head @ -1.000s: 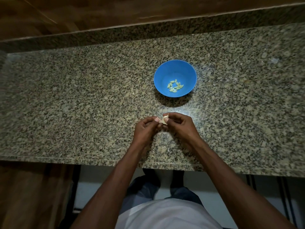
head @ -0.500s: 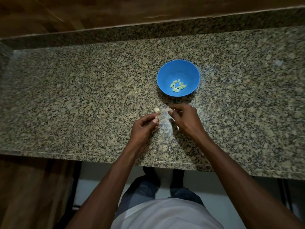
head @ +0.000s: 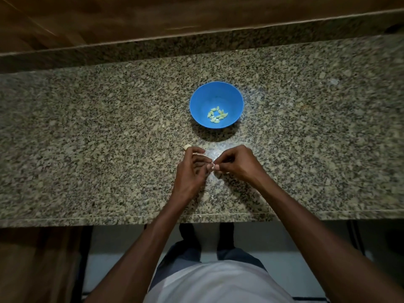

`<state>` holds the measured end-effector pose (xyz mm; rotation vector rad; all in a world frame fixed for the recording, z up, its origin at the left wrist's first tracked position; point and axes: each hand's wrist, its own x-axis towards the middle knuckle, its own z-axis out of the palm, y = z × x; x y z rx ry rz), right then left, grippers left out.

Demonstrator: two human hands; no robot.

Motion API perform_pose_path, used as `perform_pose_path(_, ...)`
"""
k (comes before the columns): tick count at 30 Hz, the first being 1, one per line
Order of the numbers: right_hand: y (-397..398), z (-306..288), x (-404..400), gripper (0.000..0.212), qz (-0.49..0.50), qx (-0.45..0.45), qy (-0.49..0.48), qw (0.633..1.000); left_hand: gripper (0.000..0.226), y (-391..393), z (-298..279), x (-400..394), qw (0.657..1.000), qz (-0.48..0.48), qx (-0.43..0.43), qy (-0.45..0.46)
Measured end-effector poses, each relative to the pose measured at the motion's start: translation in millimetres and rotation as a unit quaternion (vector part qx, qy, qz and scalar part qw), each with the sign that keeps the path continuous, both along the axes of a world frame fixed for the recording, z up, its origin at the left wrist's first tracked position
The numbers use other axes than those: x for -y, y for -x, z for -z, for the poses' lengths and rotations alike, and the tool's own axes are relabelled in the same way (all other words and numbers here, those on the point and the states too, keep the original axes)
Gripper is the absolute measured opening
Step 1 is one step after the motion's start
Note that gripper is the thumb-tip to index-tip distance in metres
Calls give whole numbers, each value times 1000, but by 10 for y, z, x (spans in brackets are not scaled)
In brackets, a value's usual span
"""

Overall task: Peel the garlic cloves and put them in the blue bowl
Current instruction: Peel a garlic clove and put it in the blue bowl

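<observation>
The blue bowl (head: 197, 99) stands on the granite counter beyond my hands, with several peeled garlic cloves (head: 217, 115) in its bottom. My left hand (head: 189, 173) and my right hand (head: 239, 164) meet in front of the bowl, fingertips together. Both pinch a small pale garlic clove (head: 213, 166) between them; most of it is hidden by the fingers. Another pale garlic clove (head: 187, 146) lies on the counter just beyond my left index finger, apart from the hand.
The speckled granite counter (head: 87, 149) runs left to right, with a raised granite strip and wood panelling behind it. Its front edge (head: 109, 218) lies close to my body.
Half a second ago my hands were slightly apart near the bowl; they have drawn back toward me and closed together on the small clove. One clove stays on the counter.
</observation>
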<state>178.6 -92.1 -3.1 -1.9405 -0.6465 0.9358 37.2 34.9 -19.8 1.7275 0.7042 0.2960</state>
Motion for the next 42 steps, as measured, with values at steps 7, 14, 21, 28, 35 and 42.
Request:
perform_pose_path(7, 73, 206, -56, 13, 5, 136, 35, 990, 28, 122, 250, -85, 990, -44, -61, -115)
perform_pose_path(14, 149, 190, -123, 18, -78, 269, 106, 954, 25, 135, 371, -138, 977, 8, -61, -206)
perform_pose_path(21, 181, 261, -108, 19, -42, 205, 41, 977, 34, 164, 360, -137, 970, 27, -82, -226)
perform_pose_path(28, 228, 213, -51, 11, -68, 309, 101, 943, 39, 240, 348, -149, 938, 29, -126, -320)
perform_pose_path(35, 172, 16, -176, 16, -127, 313, 160, 927, 39, 219, 275, -140, 940, 30, -147, -308)
perform_pose_path(42, 150, -28, -183, 14, -210, 404, 157, 877, 42, 203, 236, -151, 940, 31, -155, -303)
